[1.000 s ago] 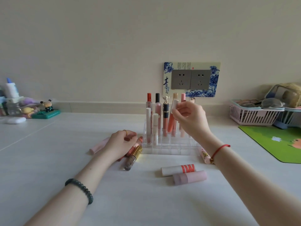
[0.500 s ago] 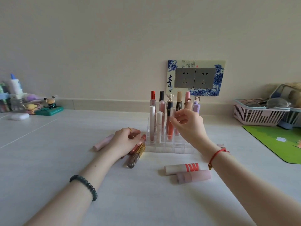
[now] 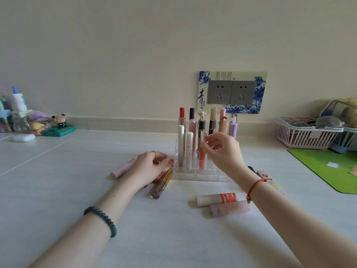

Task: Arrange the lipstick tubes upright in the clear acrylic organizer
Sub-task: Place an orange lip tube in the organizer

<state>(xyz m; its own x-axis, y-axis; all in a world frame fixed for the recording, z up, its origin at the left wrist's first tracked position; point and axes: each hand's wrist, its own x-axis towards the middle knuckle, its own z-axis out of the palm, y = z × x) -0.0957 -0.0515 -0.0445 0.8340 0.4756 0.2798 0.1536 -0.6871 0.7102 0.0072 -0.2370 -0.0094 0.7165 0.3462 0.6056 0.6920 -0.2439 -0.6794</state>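
The clear acrylic organizer stands mid-table with several tubes upright in it. My right hand is at its middle row, thumb and index finger pinching the frosted cap of a coral tube that stands in a slot. My left hand rests on the table left of the organizer, its loosely curled fingers over a lying coral tube. Also lying flat are a pale pink tube, a gold-capped brown tube, a white tube with a red label and a frosted pink tube.
A patterned pink tube lies behind my right wrist. A pink basket and a green mat are at the right. Figurines, bottles and a white case sit far left. A wall socket is behind the organizer.
My right hand has come down with the coral tube, which now stands in its slot. My left hand has stayed on the lying tubes.
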